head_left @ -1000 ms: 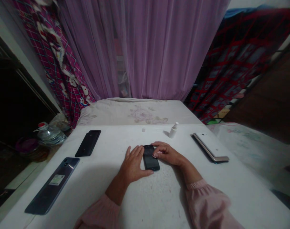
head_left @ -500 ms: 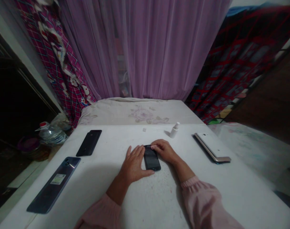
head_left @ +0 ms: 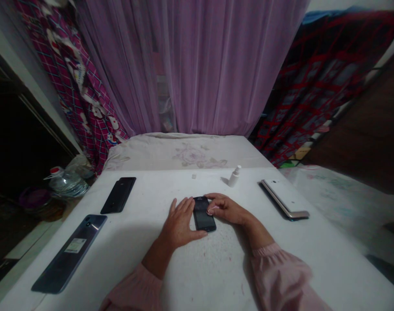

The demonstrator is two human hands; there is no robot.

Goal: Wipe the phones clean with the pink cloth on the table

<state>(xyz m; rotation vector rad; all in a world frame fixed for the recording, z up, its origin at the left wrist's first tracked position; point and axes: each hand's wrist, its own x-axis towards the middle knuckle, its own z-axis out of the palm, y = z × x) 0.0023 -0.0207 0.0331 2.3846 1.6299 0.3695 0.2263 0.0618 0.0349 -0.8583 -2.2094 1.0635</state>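
Observation:
A dark smartphone point(head_left: 204, 218) lies screen up on the white tabletop in front of me. My left hand point(head_left: 180, 222) braces it, fingers along its upper left edge and thumb at its bottom edge. Over the right side of the screen, my right hand point(head_left: 227, 209) is closed in a pinch on a small pinkish-white wad point(head_left: 212, 210), its kind too small to make out. The wad touches or nearly touches the glass. Beyond the phone stand a small white spray bottle point(head_left: 234, 176) and a tiny pale square point(head_left: 193, 176).
At left lie a black phone point(head_left: 118, 195) and a larger dark phone point(head_left: 69, 255) with a white label. To the right sits a stack of phones point(head_left: 285, 198), a white one on top. A purple curtain point(head_left: 200, 69) hangs behind the table; a water jug point(head_left: 67, 183) stands beyond its left edge.
My right hand has brought the pinched wad from the phone's top right corner down to the middle right of the screen. The left hand stays on the phone. The view shifts slightly.

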